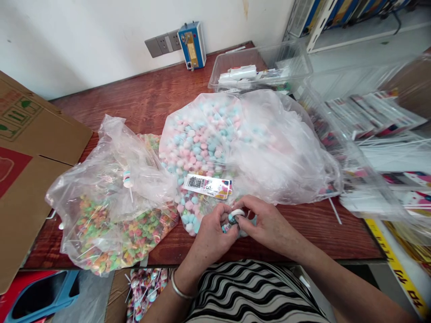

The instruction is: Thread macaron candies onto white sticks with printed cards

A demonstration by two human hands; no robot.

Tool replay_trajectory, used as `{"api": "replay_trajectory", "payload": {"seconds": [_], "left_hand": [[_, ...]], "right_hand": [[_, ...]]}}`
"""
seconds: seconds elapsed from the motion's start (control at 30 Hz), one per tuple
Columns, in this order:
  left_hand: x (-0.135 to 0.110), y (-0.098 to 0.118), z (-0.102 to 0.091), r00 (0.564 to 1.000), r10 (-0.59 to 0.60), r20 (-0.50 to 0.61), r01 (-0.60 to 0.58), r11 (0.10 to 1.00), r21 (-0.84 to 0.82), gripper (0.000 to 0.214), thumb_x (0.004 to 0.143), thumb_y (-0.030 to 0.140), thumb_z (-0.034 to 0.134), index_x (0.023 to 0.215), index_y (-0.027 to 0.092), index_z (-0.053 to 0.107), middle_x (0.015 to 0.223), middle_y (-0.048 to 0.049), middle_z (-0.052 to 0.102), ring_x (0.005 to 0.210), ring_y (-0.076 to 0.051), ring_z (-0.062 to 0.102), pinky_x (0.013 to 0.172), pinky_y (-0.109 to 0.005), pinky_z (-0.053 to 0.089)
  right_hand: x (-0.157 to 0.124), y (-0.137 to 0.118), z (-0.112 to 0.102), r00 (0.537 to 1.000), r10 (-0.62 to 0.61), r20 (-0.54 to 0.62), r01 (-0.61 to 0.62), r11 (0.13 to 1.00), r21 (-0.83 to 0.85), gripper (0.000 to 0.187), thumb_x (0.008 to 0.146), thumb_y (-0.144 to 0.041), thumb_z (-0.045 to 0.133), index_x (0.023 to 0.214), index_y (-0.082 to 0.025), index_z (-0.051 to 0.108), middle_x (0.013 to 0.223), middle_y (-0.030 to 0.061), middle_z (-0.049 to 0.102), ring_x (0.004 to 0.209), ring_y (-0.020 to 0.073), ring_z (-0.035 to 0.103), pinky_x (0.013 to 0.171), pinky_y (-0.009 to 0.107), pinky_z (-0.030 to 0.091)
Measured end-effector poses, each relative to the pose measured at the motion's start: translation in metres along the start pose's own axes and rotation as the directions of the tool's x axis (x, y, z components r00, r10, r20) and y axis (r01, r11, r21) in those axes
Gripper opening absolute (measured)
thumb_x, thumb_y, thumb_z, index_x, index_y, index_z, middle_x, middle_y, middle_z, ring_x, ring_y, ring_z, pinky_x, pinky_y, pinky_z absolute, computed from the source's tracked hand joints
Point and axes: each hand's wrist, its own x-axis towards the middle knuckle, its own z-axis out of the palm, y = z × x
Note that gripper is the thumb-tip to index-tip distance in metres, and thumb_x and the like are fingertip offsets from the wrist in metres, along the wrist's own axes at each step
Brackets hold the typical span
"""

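My left hand (213,231) pinches a small blue rounded candy (231,218) between thumb and fingers. Touching it from the other side, my right hand (266,222) has its fingertips closed on a white ring-shaped piece (239,212). Both hands meet low over the front of a large clear bag of pink, blue and white candies (202,143). On this bag, just beyond my fingers, lies a flat printed wrapper (208,185) with a barcode. To the left rests a clear bag of colourful ring candies (134,229); a stacked candy on a white stick (128,179) sits on it.
A cardboard box (30,134) stands at the left. Clear plastic bins (259,58) with packets are at the back and right. A blue device (192,45) leans by the wall sockets. Below the table edge (168,258) are many wrapped lollipops (148,289).
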Motion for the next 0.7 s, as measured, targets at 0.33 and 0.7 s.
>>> {"api": "replay_trajectory", "payload": {"seconds": [0.33, 0.7], "left_hand": [[0.001, -0.007, 0.004, 0.996, 0.0, -0.086, -0.009, 0.995, -0.102, 0.021, 0.08, 0.023, 0.063, 0.095, 0.021, 0.05, 0.068, 0.0053, 0.054, 0.056, -0.01, 0.048, 0.05, -0.021, 0.037], [0.033, 0.016, -0.012, 0.863, -0.24, -0.444, -0.222, 0.609, -0.762, 0.029, 0.082, 0.041, 0.066, 0.094, 0.021, 0.05, 0.067, 0.0052, 0.058, 0.052, -0.007, 0.053, 0.047, -0.016, 0.038]], "right_hand": [[0.006, 0.005, 0.013, 0.987, 0.07, -0.142, -0.098, 0.975, -0.198, 0.016, 0.083, -0.01, 0.048, 0.09, -0.018, 0.059, 0.085, 0.0043, 0.064, 0.074, 0.0189, 0.06, 0.066, 0.029, 0.041], [-0.01, -0.014, 0.048, 0.98, 0.071, 0.184, -0.157, 0.845, 0.511, 0.017, 0.095, -0.035, 0.049, 0.087, -0.02, 0.053, 0.076, 0.0004, 0.064, 0.068, 0.0146, 0.059, 0.062, 0.024, 0.046]]}}
